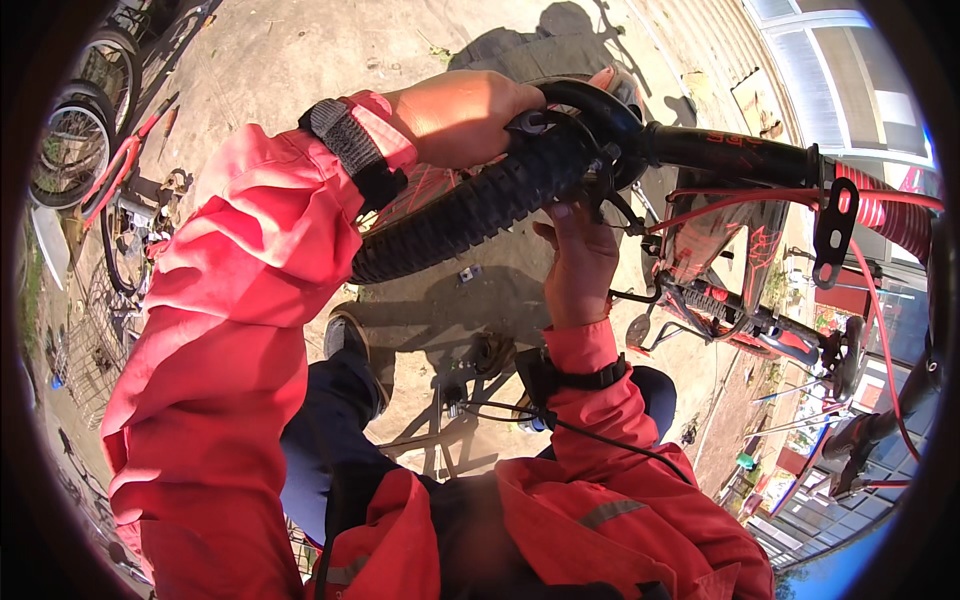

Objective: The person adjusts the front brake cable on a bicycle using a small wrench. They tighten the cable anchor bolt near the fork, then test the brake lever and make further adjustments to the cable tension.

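Observation:
A bicycle's front wheel with a black knobby tire is in front of me, set in a black fork. My left hand is closed around the fork beside the tire; most of its fingers are hidden behind the fork. Below the fork crown, my right hand has its thumb and fingers drawn together near the tire's side and the rim brake arm. Whatever lies between those fingertips is too small to make out. A red cable runs from the brake area along the black frame tube.
A black slotted bracket sticks out by the head of the bicycle, with handlebar parts at far right. Other bicycle wheels and a red frame stand at left. A wire basket lies below them. A black cord hangs by my right wrist.

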